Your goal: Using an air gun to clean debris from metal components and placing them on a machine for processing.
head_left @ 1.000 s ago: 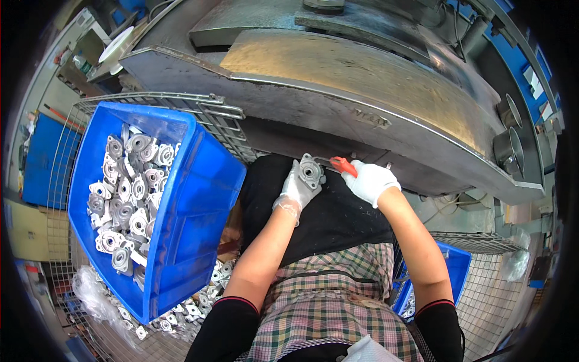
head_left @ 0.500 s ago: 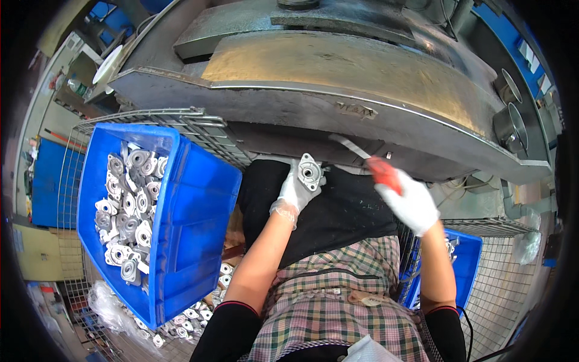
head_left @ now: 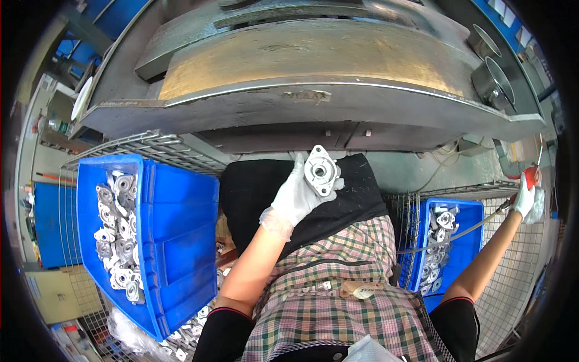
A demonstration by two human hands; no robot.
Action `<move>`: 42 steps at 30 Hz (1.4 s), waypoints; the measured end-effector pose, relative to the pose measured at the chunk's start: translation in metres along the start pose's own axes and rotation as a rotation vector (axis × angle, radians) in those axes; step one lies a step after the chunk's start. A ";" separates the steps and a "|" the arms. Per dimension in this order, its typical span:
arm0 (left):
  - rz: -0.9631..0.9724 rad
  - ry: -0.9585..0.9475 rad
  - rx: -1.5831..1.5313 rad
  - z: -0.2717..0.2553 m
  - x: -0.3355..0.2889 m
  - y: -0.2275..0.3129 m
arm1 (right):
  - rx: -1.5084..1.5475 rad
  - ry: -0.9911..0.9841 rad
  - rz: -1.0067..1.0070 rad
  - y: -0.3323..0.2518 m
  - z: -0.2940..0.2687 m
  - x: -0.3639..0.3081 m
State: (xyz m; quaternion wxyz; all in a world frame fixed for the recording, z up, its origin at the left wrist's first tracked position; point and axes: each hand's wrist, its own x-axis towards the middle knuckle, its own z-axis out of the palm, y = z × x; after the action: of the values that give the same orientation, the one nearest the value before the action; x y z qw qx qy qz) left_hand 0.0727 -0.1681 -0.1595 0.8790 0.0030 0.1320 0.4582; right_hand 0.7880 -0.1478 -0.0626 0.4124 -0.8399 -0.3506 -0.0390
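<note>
My left hand (head_left: 295, 196), in a white glove, is closed round a silver cast-metal flange part (head_left: 321, 171). The part's face points up, showing a round centre bore and a holed ear at each end. Far to the right, my gloved right hand (head_left: 523, 200) grips a red-handled tool (head_left: 531, 177) with a thin metal shaft pointing up; its exact kind is unclear. A grey hose (head_left: 458, 236) with a metal fitting reaches that hand; whether it joins the tool cannot be made out. Black cloth (head_left: 256, 187) covers my lap beneath the left hand.
At left, a tilted blue bin (head_left: 181, 223) holds many similar castings (head_left: 123, 247). Another blue bin (head_left: 467, 241) with castings stands at right beside wire mesh (head_left: 506, 289). Ahead runs a metal workbench (head_left: 301, 54) with a raised front lip; metal cups (head_left: 491, 81) sit at its right end.
My right hand has swung far right with the red-handled tool, away from the casting. My left hand still holds the casting, and the view has shifted, showing more of the right bin.
</note>
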 end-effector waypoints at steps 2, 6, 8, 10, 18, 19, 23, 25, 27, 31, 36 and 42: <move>-0.047 -0.042 -0.022 0.009 0.005 -0.007 | -0.242 0.208 -0.120 0.039 -0.008 0.017; -0.067 -0.017 0.048 0.030 0.007 -0.019 | -0.311 0.423 -0.376 -0.008 -0.011 -0.050; -0.091 -0.043 0.072 0.038 0.012 -0.028 | 0.133 0.347 -0.427 -0.074 0.002 -0.119; -0.075 0.040 0.140 0.046 0.013 -0.037 | 0.241 0.068 -0.401 -0.157 0.027 -0.212; -0.236 -0.023 0.291 0.065 0.031 -0.074 | 0.760 -1.247 0.124 -0.227 0.083 -0.362; -0.229 0.008 0.360 0.063 0.033 -0.079 | 0.876 -1.167 0.028 -0.215 0.098 -0.372; -0.267 0.067 0.492 0.051 0.041 -0.087 | 0.781 -1.264 0.171 -0.206 0.089 -0.360; -0.294 0.087 0.820 0.048 0.036 -0.084 | 0.720 -1.166 0.093 -0.198 0.086 -0.352; -0.220 0.248 1.057 0.057 0.027 -0.074 | 0.532 -0.990 -0.067 -0.155 0.089 -0.332; -0.053 0.392 1.071 0.045 0.002 -0.020 | -0.304 -0.840 -0.113 -0.129 0.056 -0.279; 0.213 0.568 1.073 0.052 -0.042 0.033 | -0.640 -0.681 -0.057 -0.081 0.040 -0.231; 0.525 0.664 1.342 0.092 -0.137 0.073 | -0.215 -0.744 -0.481 -0.139 0.064 -0.226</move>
State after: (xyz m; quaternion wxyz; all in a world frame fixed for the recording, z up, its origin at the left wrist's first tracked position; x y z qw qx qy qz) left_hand -0.0388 -0.2254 -0.0299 0.4673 0.4265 0.6304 0.4499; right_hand 0.5178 -0.1697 -0.0926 0.1482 -0.7295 -0.6541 0.1344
